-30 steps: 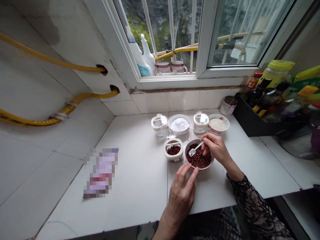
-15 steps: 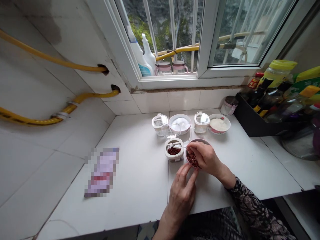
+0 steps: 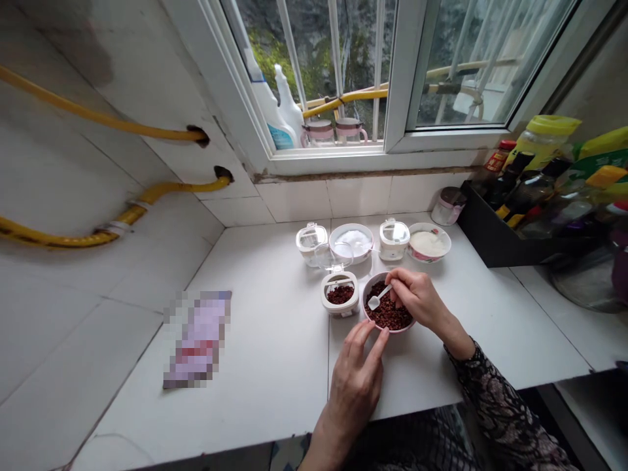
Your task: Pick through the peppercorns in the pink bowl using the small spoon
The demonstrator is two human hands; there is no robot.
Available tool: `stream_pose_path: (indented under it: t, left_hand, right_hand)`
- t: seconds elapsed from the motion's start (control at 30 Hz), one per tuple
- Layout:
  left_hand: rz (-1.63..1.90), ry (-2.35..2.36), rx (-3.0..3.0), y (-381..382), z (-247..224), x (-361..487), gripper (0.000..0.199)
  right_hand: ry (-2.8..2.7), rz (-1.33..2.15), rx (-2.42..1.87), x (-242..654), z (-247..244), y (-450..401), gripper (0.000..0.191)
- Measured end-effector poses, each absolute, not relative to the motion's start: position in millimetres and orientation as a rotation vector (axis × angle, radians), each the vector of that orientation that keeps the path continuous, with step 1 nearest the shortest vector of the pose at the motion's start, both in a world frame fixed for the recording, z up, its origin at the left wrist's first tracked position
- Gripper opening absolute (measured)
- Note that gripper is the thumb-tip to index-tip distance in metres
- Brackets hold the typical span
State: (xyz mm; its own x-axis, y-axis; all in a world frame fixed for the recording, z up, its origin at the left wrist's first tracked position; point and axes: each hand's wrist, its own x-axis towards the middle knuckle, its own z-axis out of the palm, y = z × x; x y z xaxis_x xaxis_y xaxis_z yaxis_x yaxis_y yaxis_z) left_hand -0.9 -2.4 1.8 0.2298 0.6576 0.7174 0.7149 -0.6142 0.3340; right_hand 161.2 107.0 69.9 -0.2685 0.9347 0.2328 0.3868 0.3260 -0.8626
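A small white spoon (image 3: 375, 302) is pinched in my right hand (image 3: 417, 297), its bowl over the dark red-brown grains in a pink-rimmed bowl (image 3: 392, 331). My left hand (image 3: 357, 376) rests at the near side of that bowl, fingers apart, with fingertips touching its rim. Just left of the bowl stands an open white-rimmed jar (image 3: 326, 305) with the same dark grains inside; its clear lid (image 3: 338, 255) is tipped back.
Behind are a bowl of white powder (image 3: 352, 243), a bowl of pale grains (image 3: 429, 243) and two lidded jars (image 3: 394, 239). A black box (image 3: 490, 239) of bottles stands right. A blurred purple packet (image 3: 199, 340) lies left.
My right hand has moved right, bringing the spoon from over the open jar to over the bowl of grains. My left hand has stayed at the bowl's rim.
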Motion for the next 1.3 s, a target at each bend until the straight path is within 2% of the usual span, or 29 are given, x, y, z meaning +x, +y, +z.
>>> stream_pose_path:
  t: [0.4,0.73,1.3]
  left_hand:
    - [-1.354,-1.336,-2.429,-2.1,2.3,-0.4,0.061]
    - [-1.346,-1.335,-2.418,-2.3,2.6,-0.6,0.061]
    - [-1.358,-1.337,-2.424,-2.2,1.1,0.1,0.058]
  right_hand:
    - [-1.442,1.320,-1.209,162.1,69.5,111.8,0.014]
    - [-1.572,1.104,-1.209,164.6,70.0,110.4,0.015]
    - [-1.455,1.223,-1.232,164.6,68.9,113.6,0.017]
